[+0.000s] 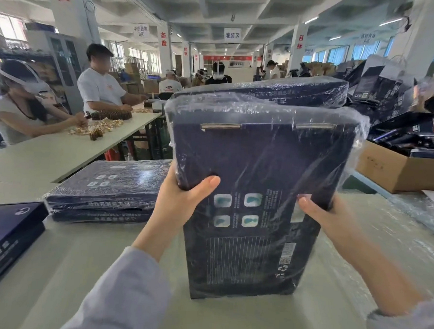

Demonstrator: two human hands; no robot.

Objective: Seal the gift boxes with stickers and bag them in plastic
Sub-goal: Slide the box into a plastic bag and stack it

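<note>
Hands come first, close in. The left hand is curled round the left edge of the gift box, thumb across its face, and the right hand grips the right edge at about the same height. The box stands on end on the tabletop, long axis upright. A plastic bag sits over its top and reaches down roughly to the two hands; below them the card looks bare. So the rest of the pull, I'd judge, runs straight down that axis toward the tabletop, with both hands equally placed for it. To the left an unbagged box lies at the near edge, with a stack of bagged boxes beyond it. Behind is another bagged box, and to the right a cardboard carton.
</note>
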